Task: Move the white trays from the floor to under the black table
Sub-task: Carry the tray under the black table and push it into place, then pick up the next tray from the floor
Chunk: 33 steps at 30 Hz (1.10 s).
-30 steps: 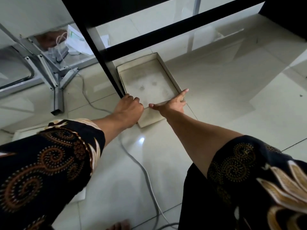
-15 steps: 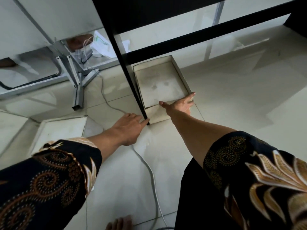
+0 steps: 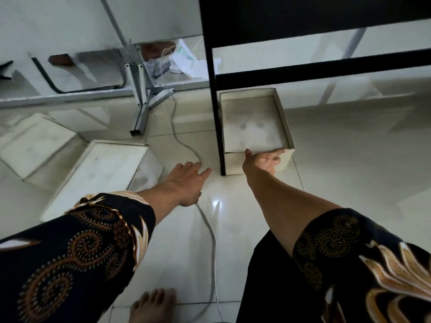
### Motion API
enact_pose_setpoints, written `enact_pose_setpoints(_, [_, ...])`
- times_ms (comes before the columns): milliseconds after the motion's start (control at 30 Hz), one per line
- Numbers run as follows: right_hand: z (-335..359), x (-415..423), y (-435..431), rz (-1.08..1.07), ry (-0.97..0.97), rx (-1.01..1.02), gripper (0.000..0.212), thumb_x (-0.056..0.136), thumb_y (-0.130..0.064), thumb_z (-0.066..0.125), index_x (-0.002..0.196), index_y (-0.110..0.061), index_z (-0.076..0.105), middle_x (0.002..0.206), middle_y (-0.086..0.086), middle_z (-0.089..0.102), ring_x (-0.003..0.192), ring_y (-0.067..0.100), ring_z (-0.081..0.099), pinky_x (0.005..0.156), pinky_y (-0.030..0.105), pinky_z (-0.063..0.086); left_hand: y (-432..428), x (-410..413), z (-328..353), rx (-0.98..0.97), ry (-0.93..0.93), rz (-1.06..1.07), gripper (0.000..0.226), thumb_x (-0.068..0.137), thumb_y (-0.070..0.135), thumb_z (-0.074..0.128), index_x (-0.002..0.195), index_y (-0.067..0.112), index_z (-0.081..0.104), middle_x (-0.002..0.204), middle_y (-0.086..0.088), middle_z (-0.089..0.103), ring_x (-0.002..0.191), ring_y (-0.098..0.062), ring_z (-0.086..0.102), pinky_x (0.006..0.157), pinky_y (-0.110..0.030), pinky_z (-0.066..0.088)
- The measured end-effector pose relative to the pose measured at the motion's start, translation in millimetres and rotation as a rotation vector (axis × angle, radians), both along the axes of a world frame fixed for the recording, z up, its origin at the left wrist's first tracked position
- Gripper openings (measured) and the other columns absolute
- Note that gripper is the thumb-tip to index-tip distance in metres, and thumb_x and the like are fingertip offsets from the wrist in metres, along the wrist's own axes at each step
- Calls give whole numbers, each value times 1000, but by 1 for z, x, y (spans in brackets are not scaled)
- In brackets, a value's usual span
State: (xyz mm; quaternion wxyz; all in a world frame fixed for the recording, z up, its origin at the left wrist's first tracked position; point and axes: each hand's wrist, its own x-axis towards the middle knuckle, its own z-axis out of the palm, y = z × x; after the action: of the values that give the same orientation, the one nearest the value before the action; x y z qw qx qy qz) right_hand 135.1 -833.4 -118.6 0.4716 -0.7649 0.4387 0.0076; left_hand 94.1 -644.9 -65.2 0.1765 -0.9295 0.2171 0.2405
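— Where was the tray?

— It sat on the floor just inside the black counter's leg, open side up, its near wall poking out past the leg. The right hand lay flat on that near rim, fingers spread along the edge, gripping nothing.

— And the left hand?

— It hovered open over the tile, fingers loosely spread and empty, just above a grey cable. Two more white trays waited to its left, one behind the other. A bare foot showed at the bottom.
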Motion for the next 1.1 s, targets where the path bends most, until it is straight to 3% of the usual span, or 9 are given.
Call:
enact_pose_setpoints(100, [7, -5, 22, -9, 8, 2, 105, 95, -38, 66, 159, -8, -11, 151, 19, 36, 116, 38, 57, 97, 40, 42, 14, -4, 9, -5, -22, 51, 79, 106, 37, 48, 167, 23, 0, 172, -15, 9, 156, -33, 16, 125, -45, 21])
enact_pose_setpoints(233, [16, -20, 67, 142, 44, -29, 84, 100, -20, 54, 159, -2, -3, 155, 20, 30, 121, 41, 56, 96, 38, 43, 37, -6, 22, 0, -58, 128, 80, 105, 38, 49, 167, 23, 1, 171, -15, 10, 155, -34, 18, 124, -45, 23])
enact_pose_setpoints(333, [24, -32, 106, 243, 87, -14, 81, 96, -13, 53, 158, 0, 3, 151, 21, 32, 121, 40, 57, 97, 37, 44, 55, -10, 35, -1, -76, 184, 80, 105, 38, 48, 167, 22, 0, 171, -15, 11, 155, -34, 19, 124, -45, 24])
enact_pose_setpoints(567, [73, -38, 178, 573, 210, 47, 79, 98, -36, 54, 153, 2, 13, 152, 19, 33, 137, 34, 41, 112, 39, 36, 112, -26, 73, -8, -138, 369, 83, 103, 43, 51, 166, 23, 2, 169, -14, 17, 152, -34, 26, 120, -44, 30])
enact_pose_setpoints(667, [104, -30, 202, 748, 159, 9, 79, 96, -33, 54, 153, 3, 12, 154, 19, 32, 138, 34, 38, 111, 37, 34, 141, -29, 98, -20, -192, 464, 83, 102, 45, 51, 166, 23, 3, 167, -13, 23, 150, -34, 29, 119, -45, 32])
enact_pose_setpoints(900, [165, -9, 255, 923, -20, -118, 72, 88, -27, 60, 149, -11, 26, 150, 17, 36, 136, 36, 40, 106, 41, 39, 198, -36, 150, -71, -300, 665, 84, 100, 45, 55, 166, 25, 7, 167, -12, 25, 150, -35, 30, 118, -47, 31])
enact_pose_setpoints(1100, [201, 7, 288, 1046, -166, -236, 77, 87, -38, 67, 149, -15, 28, 151, 16, 35, 136, 36, 40, 106, 42, 41, 236, -51, 176, -56, -352, 773, 84, 99, 44, 55, 166, 25, 7, 162, -12, 31, 146, -35, 35, 114, -45, 35])
